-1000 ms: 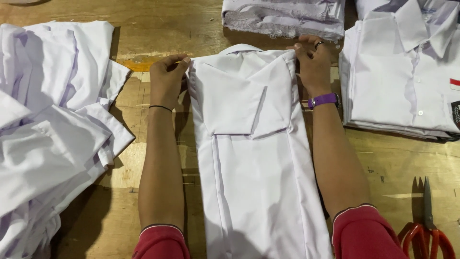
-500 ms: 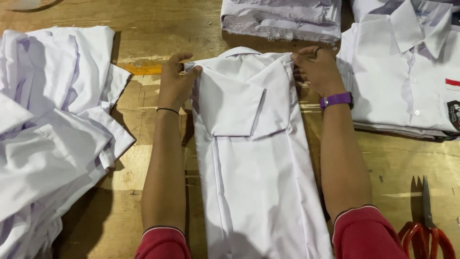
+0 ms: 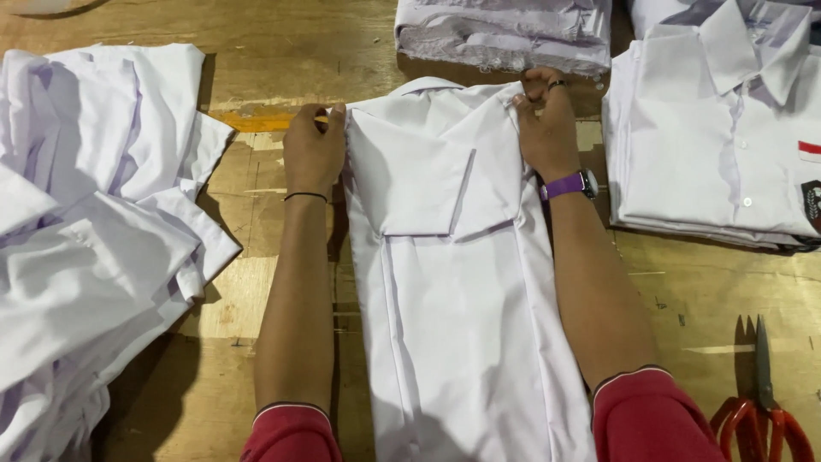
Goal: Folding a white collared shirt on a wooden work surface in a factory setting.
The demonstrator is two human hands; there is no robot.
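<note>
On wooden table (image 3: 282, 51), centre: one white shirt (image 3: 453, 282) lying face down, sleeves folded in. Left hand (image 3: 315, 154) and right hand (image 3: 547, 128) both pinching its shoulder edges, arms stretching forward. One pair of red scissors (image 3: 761, 411) lying at right.

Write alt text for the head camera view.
Left hand and right hand grip the shoulders of a folded white shirt on a wooden table. Loose shirts lie left, folded stack right, red scissors nearby.
</note>
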